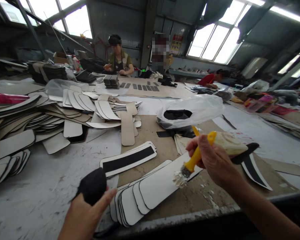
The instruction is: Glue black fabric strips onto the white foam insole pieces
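Your right hand [212, 160] fingers pinch the yellow-handled brush [193, 160], bristles on the fanned white pieces [150, 190] at the bench [40, 193] near edge; left hand [82, 216] fingers wrap the black roller [93, 185].

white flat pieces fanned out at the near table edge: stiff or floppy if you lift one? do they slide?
The white pieces lie flat and thin with crisp edges, so they are probably semi-stiff and light and would bend a little. Being overlapped and smooth-looking, they would likely slide over each other when pushed. The right hand holds a brush over the top one; glue there may be tacky.
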A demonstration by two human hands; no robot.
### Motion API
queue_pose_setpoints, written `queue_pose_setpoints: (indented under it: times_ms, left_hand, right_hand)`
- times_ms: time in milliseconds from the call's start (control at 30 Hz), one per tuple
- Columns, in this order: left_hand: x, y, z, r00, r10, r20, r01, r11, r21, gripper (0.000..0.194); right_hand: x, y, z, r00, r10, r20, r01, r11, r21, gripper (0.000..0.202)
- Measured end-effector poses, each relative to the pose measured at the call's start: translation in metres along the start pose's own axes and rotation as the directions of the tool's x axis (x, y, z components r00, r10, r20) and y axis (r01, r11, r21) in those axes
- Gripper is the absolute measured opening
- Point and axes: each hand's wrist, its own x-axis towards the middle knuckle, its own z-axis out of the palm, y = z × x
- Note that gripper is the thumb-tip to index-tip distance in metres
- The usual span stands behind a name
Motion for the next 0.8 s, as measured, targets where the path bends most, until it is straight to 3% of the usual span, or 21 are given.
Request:
queue_pose_setpoints:
  times_ms: [100, 200, 300, 400, 467, 533, 633, 800]
  left_hand:
    - [-0.031, 0.012, 0.02, 0.997, 0.043, 0.07, -0.065, 0.927, 0.369, 0.042]
    - [-0.043, 0.015, 0.037, 0.986, 0.033, 0.164, -0.112, 0.86, 0.497, 0.04]
    - [-0.045, 0.008, 0.047, 0.973, 0.075, 0.219, -0.175, 0.858, 0.483, 0.033]
    - [-0.043, -0.003, 0.052, 0.959, 0.096, 0.266, -0.204, 0.886, 0.416, 0.033]
    - [-0.04, -0.008, 0.053, 0.957, 0.077, 0.278, -0.189, 0.896, 0.402, 0.038]
    - [-0.039, -0.01, 0.052, 0.966, 0.045, 0.253, -0.153, 0.892, 0.426, 0.041]
    - [-0.038, -0.011, 0.048, 0.974, 0.01, 0.227, -0.104, 0.909, 0.403, 0.048]
    - [-0.044, -0.009, 0.044, 0.992, -0.021, 0.121, -0.004, 0.979, 0.204, 0.056]
  right_hand:
    - [-0.022, 0.017, 0.018, 1.0, -0.004, 0.027, -0.001, 0.986, 0.165, 0.052]
    - [-0.034, 0.03, 0.027, 0.994, 0.025, 0.105, -0.052, 0.962, 0.267, 0.042]
    - [-0.037, 0.039, 0.009, 0.994, 0.071, 0.082, -0.088, 0.971, 0.22, 0.035]
    - [-0.03, 0.051, -0.028, 0.992, 0.003, -0.13, -0.014, 0.996, -0.085, 0.036]
    - [-0.021, 0.061, -0.047, 0.982, -0.04, -0.187, -0.047, 0.897, -0.44, 0.04]
    - [-0.012, 0.07, -0.054, 0.991, 0.0, -0.137, -0.098, 0.698, -0.709, 0.042]
    - [-0.005, 0.079, -0.045, 0.997, 0.063, -0.052, -0.078, 0.545, -0.835, 0.04]
    - [-0.018, 0.075, -0.021, 0.999, -0.044, -0.001, 0.015, 0.364, -0.931, 0.036]
